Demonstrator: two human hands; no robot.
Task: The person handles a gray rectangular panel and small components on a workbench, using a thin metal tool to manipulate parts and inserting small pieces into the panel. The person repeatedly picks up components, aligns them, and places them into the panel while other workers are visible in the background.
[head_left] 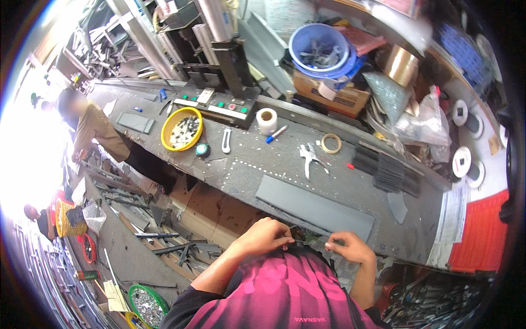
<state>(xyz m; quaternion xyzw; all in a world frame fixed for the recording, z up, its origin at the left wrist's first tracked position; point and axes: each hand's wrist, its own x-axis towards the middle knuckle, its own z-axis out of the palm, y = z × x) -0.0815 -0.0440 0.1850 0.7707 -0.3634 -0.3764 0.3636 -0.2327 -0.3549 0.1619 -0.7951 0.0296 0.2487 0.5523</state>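
Note:
My left hand [267, 237] is closed in front of my body, thumb and fingertips brought together. Opposite it, my right hand [352, 248] is curled with the thumb near the bent fingers. Something thin and dark seems to run between the two hands, too small to make out. Just beyond them, a long flat grey strip [315, 204] lies along the near edge of the workbench [230, 183]. Farther back on the bench are white-handled pliers [310, 160], a roll of tape [331, 143] and a small red cap [350, 166]. Neither hand touches these.
A yellow basket [182, 129] of small parts, a white roll [267, 121], a blue marker [276, 134] and a white cutter [226, 141] sit on the bench. Behind them stands a machine with buttons [216, 107]. A co-worker [101, 129] stands at left; scrap strips [164, 241] lie below.

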